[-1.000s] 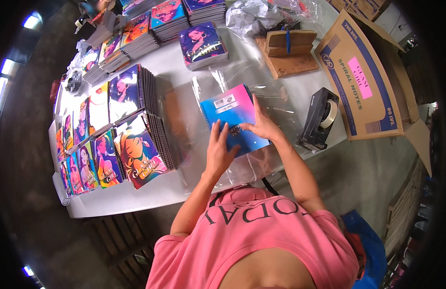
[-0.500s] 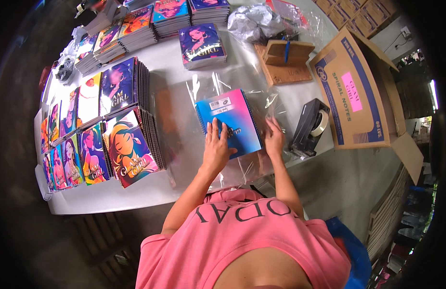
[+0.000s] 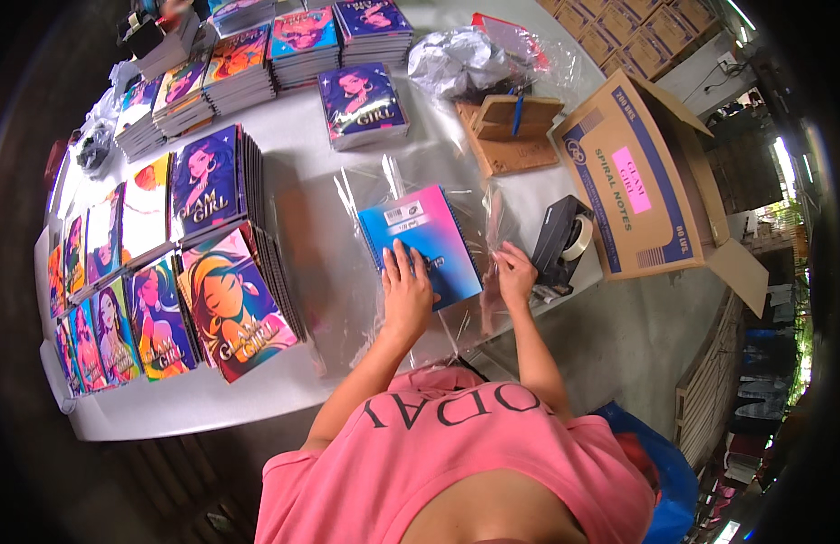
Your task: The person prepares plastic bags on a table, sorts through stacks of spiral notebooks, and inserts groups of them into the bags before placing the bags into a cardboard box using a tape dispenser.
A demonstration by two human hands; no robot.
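Observation:
A spiral notebook (image 3: pixel 447 240) with a blue and pink cover lies on a sheet of clear plastic film (image 3: pixel 347 263) in front of me. My left hand (image 3: pixel 407 292) rests on its lower part, fingers stretched out and flat. Beside the notebook's right edge, my right hand (image 3: pixel 515 272) pinches the edge of the film, which stands up in creases there. A black tape dispenser (image 3: pixel 561 238) with a roll of clear tape is just right of that hand.
Stacked notebooks (image 3: pixel 234 290) with colourful covers fill the table's left side, and more stacks (image 3: pixel 302 45) stand at the back. One short pile (image 3: pixel 364 104) sits behind the film. A wooden stand (image 3: pixel 510 136), crumpled plastic (image 3: pixel 461 59) and an open carton (image 3: pixel 633 181) are on the right.
My right hand has closed on the film's right edge, where its fingers were looser before. My left hand stays on the notebook. The whole view has shifted slightly.

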